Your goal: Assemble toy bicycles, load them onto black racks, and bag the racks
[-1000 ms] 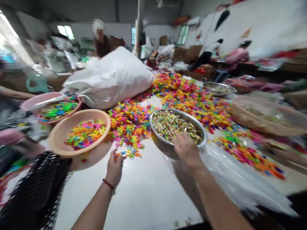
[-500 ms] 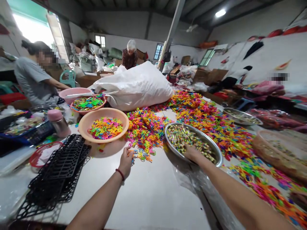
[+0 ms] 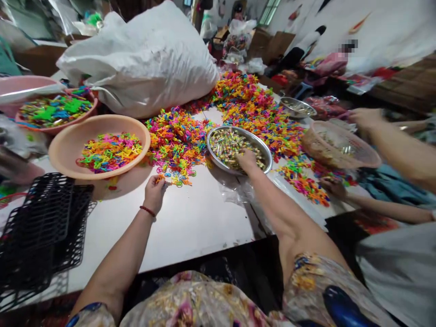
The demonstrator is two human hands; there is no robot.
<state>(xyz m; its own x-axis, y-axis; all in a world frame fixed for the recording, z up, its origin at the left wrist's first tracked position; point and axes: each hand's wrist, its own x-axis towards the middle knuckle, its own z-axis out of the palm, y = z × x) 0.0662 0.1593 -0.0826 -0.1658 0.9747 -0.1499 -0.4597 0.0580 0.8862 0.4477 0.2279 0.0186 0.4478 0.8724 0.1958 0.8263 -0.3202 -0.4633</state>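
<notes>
My left hand (image 3: 155, 193), with a dark red bead bracelet at the wrist, is closed in a pinch on a small orange plastic piece (image 3: 160, 178). It is at the near edge of a heap of bright plastic pieces (image 3: 177, 141), which look like small clips or hooks. My right hand (image 3: 247, 159) reaches into a metal bowl (image 3: 269, 152). Its fingertips are down among many small yellowish cylindrical pieces (image 3: 226, 143), so I cannot see what they grip. Left of the heap, a peach plastic basin (image 3: 61, 156) holds more bright pieces.
Black plastic grids (image 3: 57, 213) lie at the left. A big white sack (image 3: 146, 63) rests behind the basin. At the right, a co-worker's arm (image 3: 398, 141) reaches over a pink basket (image 3: 364, 156), while a lower hand (image 3: 334, 187) touches loose pieces. A clear plastic bag (image 3: 235, 193) lies before the bowl.
The view has tilted down and turned right, bringing my lap and the co-worker's arms into sight. My left hand stays beside the heap, and my right hand stays in the bowl.
</notes>
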